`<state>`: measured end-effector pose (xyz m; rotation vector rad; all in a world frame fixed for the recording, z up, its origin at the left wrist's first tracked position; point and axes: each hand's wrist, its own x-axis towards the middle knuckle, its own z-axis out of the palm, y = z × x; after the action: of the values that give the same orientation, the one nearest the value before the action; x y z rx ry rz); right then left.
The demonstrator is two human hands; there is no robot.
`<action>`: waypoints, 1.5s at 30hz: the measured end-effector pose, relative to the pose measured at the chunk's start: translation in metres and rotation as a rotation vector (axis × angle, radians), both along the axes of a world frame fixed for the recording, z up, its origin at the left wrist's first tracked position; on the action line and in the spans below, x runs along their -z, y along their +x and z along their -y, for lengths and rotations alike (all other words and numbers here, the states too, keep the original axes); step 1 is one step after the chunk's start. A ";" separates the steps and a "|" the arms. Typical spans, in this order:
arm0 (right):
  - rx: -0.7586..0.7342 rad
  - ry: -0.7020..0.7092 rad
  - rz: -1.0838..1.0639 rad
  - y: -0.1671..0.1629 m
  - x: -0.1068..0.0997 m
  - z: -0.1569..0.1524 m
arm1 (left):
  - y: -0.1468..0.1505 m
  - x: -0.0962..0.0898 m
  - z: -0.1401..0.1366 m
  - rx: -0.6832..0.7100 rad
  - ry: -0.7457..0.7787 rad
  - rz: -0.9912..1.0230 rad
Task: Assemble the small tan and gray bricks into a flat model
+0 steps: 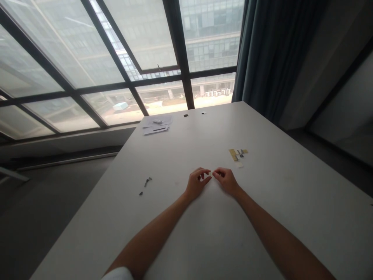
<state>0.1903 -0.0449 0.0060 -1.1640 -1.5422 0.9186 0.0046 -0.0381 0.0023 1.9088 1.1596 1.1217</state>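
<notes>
My left hand [197, 183] pinches a small pale piece [210, 174] between thumb and fingertips, just above or on the white table. Close against it from the other side is my right hand [229, 181], its thumb and forefinger pressed together at the piece's edge. Whatever the right fingertips grip is too small and hidden to make out. Beyond the right hand lies a group of small flat yellow pieces [233, 154], with a few grey and white ones among them. A dark little piece [241, 156] sits in that group.
Several small dark pieces [147, 182] lie on the white table [180, 147] to the left. Papers [155, 129] with a white object [157, 121] on top rest at the far left corner. Two round holes, one dark [185, 115], mark the far edge. Windows and a curtain [262, 58] stand behind.
</notes>
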 end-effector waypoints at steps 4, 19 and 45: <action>-0.016 -0.006 -0.012 0.001 0.000 -0.001 | 0.001 -0.003 0.001 -0.001 0.036 0.029; 0.013 0.093 -0.097 0.001 0.009 -0.004 | -0.002 0.000 -0.001 -0.062 0.133 0.056; -0.026 0.237 0.034 -0.003 0.007 0.002 | -0.001 -0.001 -0.003 -0.063 0.099 0.064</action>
<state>0.1869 -0.0465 -0.0011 -0.9963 -1.6477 0.7132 0.0036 -0.0353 0.0034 1.9068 1.1558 1.2865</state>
